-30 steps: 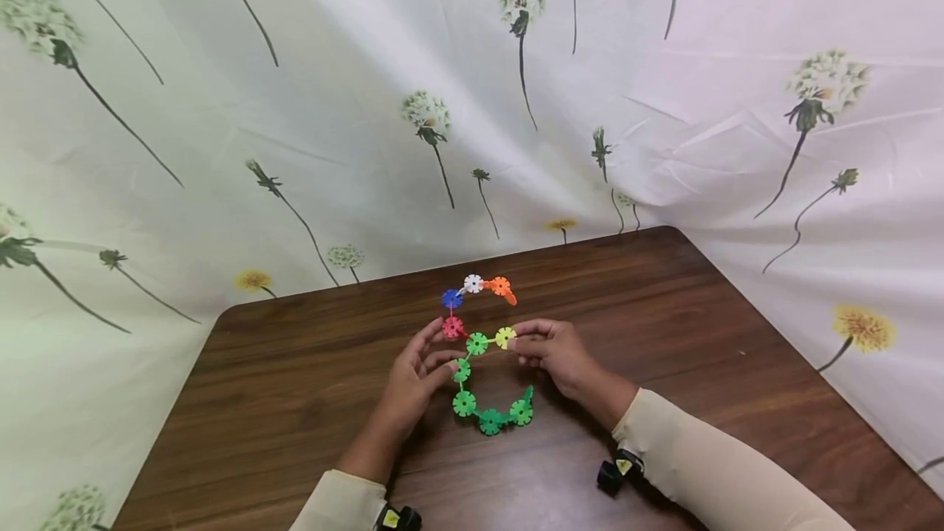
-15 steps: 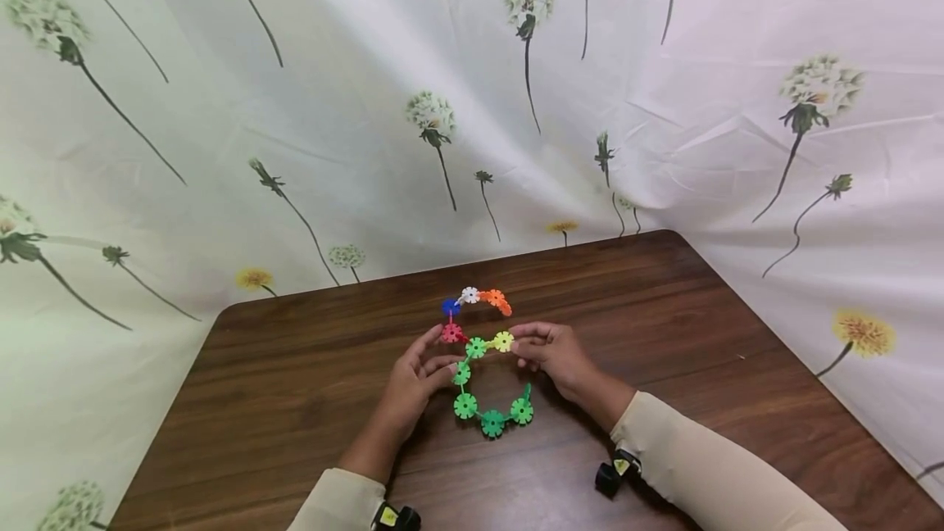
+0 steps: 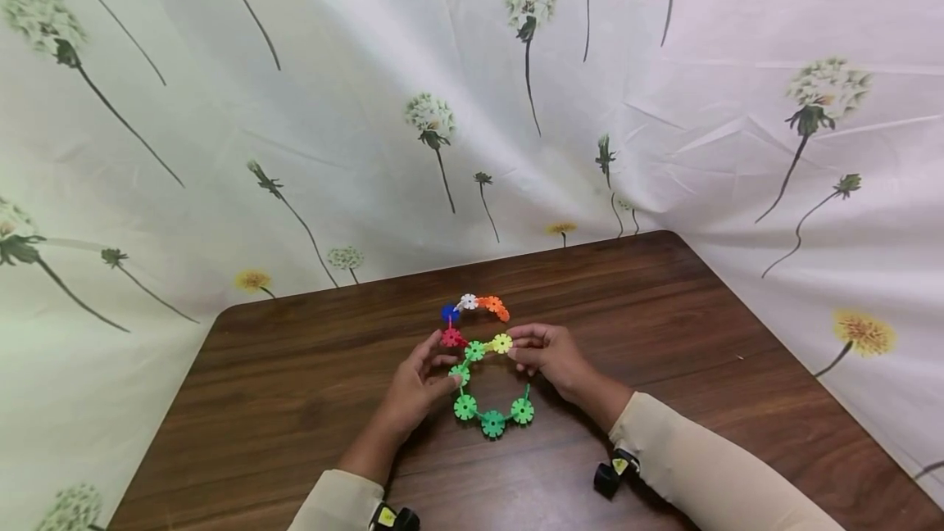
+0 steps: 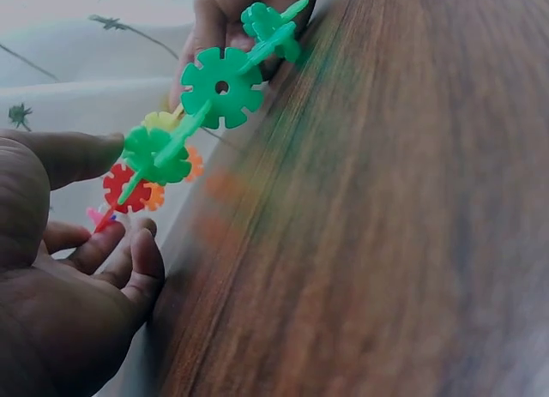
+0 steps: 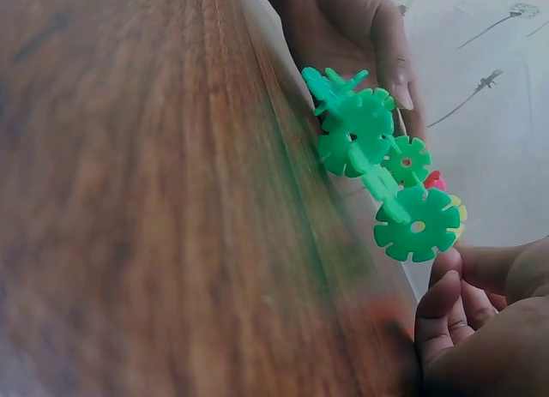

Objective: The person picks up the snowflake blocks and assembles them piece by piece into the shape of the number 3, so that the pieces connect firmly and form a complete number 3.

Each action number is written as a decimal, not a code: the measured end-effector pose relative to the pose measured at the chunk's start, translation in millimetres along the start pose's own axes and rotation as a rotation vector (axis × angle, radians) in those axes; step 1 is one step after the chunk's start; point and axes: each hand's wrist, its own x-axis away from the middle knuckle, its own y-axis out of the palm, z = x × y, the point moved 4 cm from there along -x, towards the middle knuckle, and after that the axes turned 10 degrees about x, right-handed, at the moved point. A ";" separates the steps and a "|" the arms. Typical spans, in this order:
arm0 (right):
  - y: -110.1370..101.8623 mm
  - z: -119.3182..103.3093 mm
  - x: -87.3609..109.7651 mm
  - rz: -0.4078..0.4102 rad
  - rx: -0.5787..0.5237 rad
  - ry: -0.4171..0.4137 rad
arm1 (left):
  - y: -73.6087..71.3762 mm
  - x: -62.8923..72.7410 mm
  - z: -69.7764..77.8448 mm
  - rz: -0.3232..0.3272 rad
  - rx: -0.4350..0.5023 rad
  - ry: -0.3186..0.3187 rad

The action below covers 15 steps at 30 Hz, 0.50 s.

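Observation:
A chain of slotted plastic snowflake discs [image 3: 493, 424] is held over the table in an S-like curve. At its far end come orange discs [image 3: 492, 303], a white disc [image 3: 468, 301] and a blue disc [image 3: 450, 314]; several green ones form the near curve. My left hand [image 3: 413, 390] grips the chain's left side, thumb at a green disc [image 4: 157, 155] and fingers by the red disc [image 3: 451, 338]. From the right, my right hand [image 3: 555, 359] pinches the yellow disc [image 3: 501, 343] at the end of a short branch. In the right wrist view, green discs partly hide the yellow one.
The brown wooden table [image 3: 295, 400] spreads under both hands. A pale curtain [image 3: 332, 105] printed with dandelions hangs along its back and sides. Black cameras are strapped at both wrists, over beige sleeves [image 3: 708, 457].
The chain's far end, with the orange, white and blue discs, has dipped slightly toward me. My left thumb has shifted onto the green disc. The right hand stays at the yellow disc.

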 end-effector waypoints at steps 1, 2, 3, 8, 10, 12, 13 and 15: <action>0.1 0.1 0.2 0.000 0.004 -0.002 | 0.0 -0.3 -0.6 0.001 -0.007 0.001; 0.2 0.4 0.0 -0.001 0.008 -0.005 | 0.0 -0.5 -1.1 0.003 -0.012 0.002; 0.3 0.5 0.0 -0.002 0.012 -0.007 | 0.0 -0.7 -1.6 0.004 -0.016 0.001; 1.0 1.5 0.0 -0.014 0.025 -0.005 | 0.2 -0.4 -3.0 0.002 -0.040 -0.002; 1.3 1.8 0.1 -0.021 0.031 -0.002 | 0.5 0.2 -2.6 -0.003 -0.049 0.005; 1.3 2.4 -0.2 -0.026 0.034 0.006 | 0.8 0.5 -2.2 -0.006 -0.056 0.014; 1.2 2.5 -0.3 -0.027 0.033 0.009 | 1.0 0.4 -2.2 -0.008 -0.057 0.019; 1.0 2.6 -0.3 -0.031 0.037 0.014 | 1.3 -0.4 -3.0 -0.010 -0.062 0.026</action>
